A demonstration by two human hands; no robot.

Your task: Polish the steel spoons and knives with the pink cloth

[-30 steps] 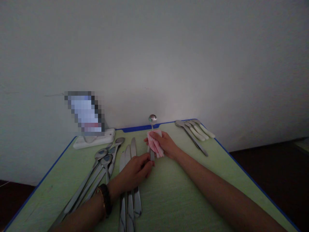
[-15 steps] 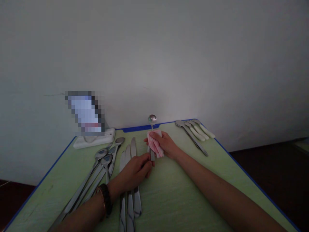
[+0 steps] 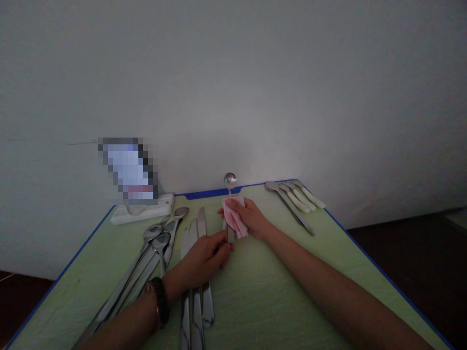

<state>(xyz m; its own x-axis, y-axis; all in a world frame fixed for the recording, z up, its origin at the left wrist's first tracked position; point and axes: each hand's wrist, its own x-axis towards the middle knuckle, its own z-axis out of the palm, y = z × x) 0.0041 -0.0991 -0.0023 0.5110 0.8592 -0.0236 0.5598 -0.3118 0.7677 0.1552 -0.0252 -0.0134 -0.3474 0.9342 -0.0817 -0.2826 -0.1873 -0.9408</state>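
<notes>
Two bare hands work on one metal spoon [image 3: 230, 180] at the centre of the frame. The spoon points bowl-up toward the top of the frame, with its handle running down between the hands. The left hand [image 3: 207, 255] is positioned lower, left of centre. Its fingers are closed around the bottom end of the handle. The right hand [image 3: 251, 217] is positioned slightly higher, right of centre. Its fingers are closed on a folded pink cloth [image 3: 235, 218], which wraps the upper part of the handle. The fingertips behind the cloth are partly hidden. A dark bracelet [image 3: 159, 301] is fitted on the left wrist.

Three table knives [image 3: 192, 233] lie side by side at lower centre, partly covered by the left hand and forearm. A group of long-handled metal spoons [image 3: 160, 240] lies at lower left, overlapping and partly under the left forearm. At right of centre, near the far edge of the green table [image 3: 270, 301], dark-handled spoons [image 3: 290, 208] lie beside white-handled utensils [image 3: 299, 200]. The exact count in each stack cannot be determined. At left, a white base [image 3: 142, 210] rests near the far corner, below a pixelated screen [image 3: 127, 170].
</notes>
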